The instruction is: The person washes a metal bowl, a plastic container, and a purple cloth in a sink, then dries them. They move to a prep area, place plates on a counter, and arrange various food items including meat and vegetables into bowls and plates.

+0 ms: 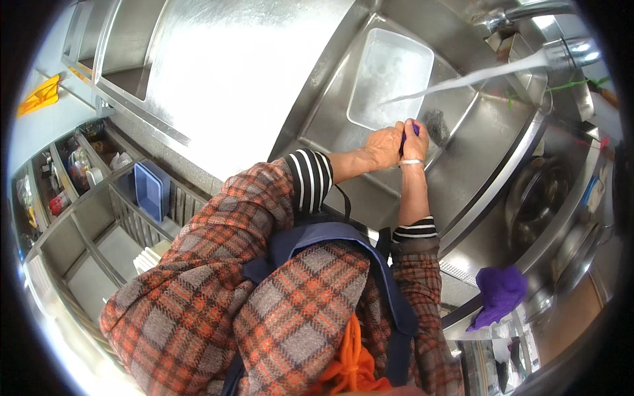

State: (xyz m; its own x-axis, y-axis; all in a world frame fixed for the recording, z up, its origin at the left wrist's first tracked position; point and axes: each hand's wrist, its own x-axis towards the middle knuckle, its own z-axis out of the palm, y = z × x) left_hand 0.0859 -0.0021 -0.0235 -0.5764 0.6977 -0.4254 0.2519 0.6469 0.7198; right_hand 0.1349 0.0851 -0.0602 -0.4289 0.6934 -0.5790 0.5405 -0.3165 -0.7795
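Observation:
Over the steel sink [332, 128], my left hand [385, 147] and my right hand [415, 141] are pressed together around a small bunched purple cloth [410, 131]. Most of the cloth is hidden by the fingers. A pale band circles my right wrist. Just beyond the hands lies a translucent plastic tub [391, 74] in the sink. Water runs in a stream from the metal faucet [569, 52] at the upper right into the tub. A dark scouring pad [437, 127] rests on the sink floor, right of my right hand.
To the left is a shiny steel counter [223, 74]. Beyond its edge are divided bins [89, 163] and a blue plastic tray [149, 190]. Another purple cloth [500, 294] hangs over an edge at the lower right. A large dark round pan [540, 203] stands at the right.

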